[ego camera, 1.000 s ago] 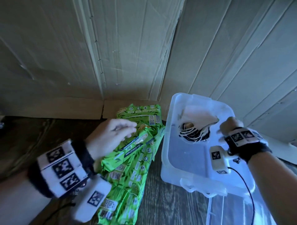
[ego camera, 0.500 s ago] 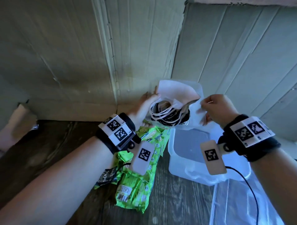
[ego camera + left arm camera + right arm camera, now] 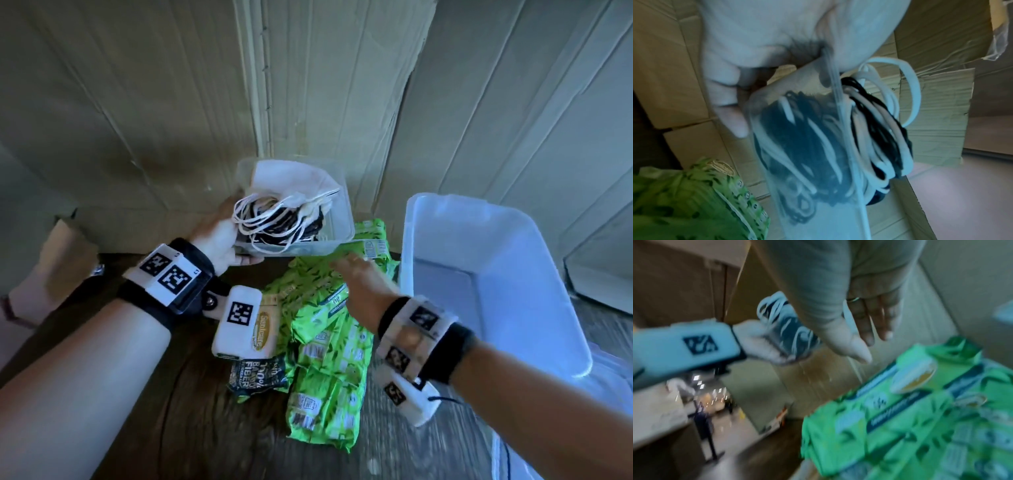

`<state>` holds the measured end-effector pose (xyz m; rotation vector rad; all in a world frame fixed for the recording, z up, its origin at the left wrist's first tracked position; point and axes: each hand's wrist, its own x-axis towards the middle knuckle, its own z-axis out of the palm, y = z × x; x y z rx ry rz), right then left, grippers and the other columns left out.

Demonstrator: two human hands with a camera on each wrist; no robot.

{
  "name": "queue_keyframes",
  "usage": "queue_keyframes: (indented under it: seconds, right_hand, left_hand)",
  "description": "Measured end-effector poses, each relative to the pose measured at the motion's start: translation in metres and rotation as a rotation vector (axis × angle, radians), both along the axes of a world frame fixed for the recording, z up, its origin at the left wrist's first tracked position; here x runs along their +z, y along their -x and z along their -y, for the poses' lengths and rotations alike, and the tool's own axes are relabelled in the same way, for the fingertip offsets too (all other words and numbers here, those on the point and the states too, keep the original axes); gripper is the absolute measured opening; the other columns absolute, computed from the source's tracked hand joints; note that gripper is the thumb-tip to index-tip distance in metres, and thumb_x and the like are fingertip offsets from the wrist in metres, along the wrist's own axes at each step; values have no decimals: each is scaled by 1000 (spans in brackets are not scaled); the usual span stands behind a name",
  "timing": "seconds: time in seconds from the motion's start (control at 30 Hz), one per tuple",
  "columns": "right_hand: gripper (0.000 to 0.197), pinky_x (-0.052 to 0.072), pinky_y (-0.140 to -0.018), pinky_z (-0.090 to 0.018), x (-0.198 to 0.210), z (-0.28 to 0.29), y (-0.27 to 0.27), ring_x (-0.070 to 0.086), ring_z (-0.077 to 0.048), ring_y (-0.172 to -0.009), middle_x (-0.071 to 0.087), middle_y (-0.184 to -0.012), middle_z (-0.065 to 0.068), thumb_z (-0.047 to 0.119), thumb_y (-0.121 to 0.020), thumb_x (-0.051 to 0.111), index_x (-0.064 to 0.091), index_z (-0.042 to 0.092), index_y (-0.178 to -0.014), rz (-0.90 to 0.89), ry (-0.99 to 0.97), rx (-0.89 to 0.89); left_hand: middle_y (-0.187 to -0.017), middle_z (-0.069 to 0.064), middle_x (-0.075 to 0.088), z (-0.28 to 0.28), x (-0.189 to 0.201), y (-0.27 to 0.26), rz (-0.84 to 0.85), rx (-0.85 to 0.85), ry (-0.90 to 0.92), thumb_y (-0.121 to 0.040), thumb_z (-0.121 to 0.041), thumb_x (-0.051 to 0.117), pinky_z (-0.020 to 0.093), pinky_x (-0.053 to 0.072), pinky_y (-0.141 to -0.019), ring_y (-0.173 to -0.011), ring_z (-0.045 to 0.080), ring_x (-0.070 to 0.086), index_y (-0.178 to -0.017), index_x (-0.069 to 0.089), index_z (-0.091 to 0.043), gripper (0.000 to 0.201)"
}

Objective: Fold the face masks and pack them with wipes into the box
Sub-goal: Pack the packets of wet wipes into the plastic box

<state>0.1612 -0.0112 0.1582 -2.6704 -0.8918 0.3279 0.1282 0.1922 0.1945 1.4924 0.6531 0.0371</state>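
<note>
My left hand (image 3: 224, 240) grips the near-left corner of a small clear container (image 3: 337, 219), held above the table. White and black face masks (image 3: 291, 192) with tangled ear loops (image 3: 875, 123) fill it. In the left wrist view my left hand's fingers (image 3: 731, 100) curl under the container (image 3: 813, 211). My right hand (image 3: 359, 277) hovers with straight fingers over the pile of green wipe packs (image 3: 325, 359), holding nothing. The right wrist view shows that hand (image 3: 865, 331) flat above the wipe packs (image 3: 910, 418). The large clear box (image 3: 496, 274) stands empty at the right.
Cardboard panels (image 3: 171, 102) wall in the back and right. A dark wipe pack (image 3: 255, 377) lies left of the green pile on the dark wooden table (image 3: 191, 428). The box's clear lid (image 3: 548, 445) lies at the lower right.
The mask container came out of the large box and moved left, into my left hand alone. My right hand let it go and dropped over the wipe packs.
</note>
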Motion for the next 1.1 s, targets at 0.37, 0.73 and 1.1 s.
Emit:
queue_keyframes:
  seconds: [0.37, 0.73, 1.1]
  right_hand:
    - [57, 17, -111, -53, -58, -48, -15, 20, -38, -138, 24, -149, -23, 12, -95, 41, 16, 14, -146, 312, 609, 391]
    - [41, 30, -100, -42, -52, -64, -10, 52, -29, -107, 60, -108, -12, 12, -94, 42, 35, 9, -134, 416, 578, 419]
    - [79, 48, -87, -41, 38, -21, -5, 64, -27, -92, 65, -102, -9, 35, -56, 82, 49, 13, -124, 447, 189, 489]
  left_hand:
    - [-72, 6, 63, -47, -9, -9, 24, 4, -3, -100, -34, 34, 35, 50, -59, -70, 23, 57, -82, 56, -17, 33]
    - [-80, 5, 63, -47, -7, -23, 62, -10, 39, -96, -53, 37, 35, 51, -64, -70, 25, 60, -107, 55, -16, 42]
    - [-84, 5, 64, -71, 7, -37, 102, 57, -9, -100, -41, 35, 23, 50, -41, -68, 23, 59, -102, 57, -24, 28]
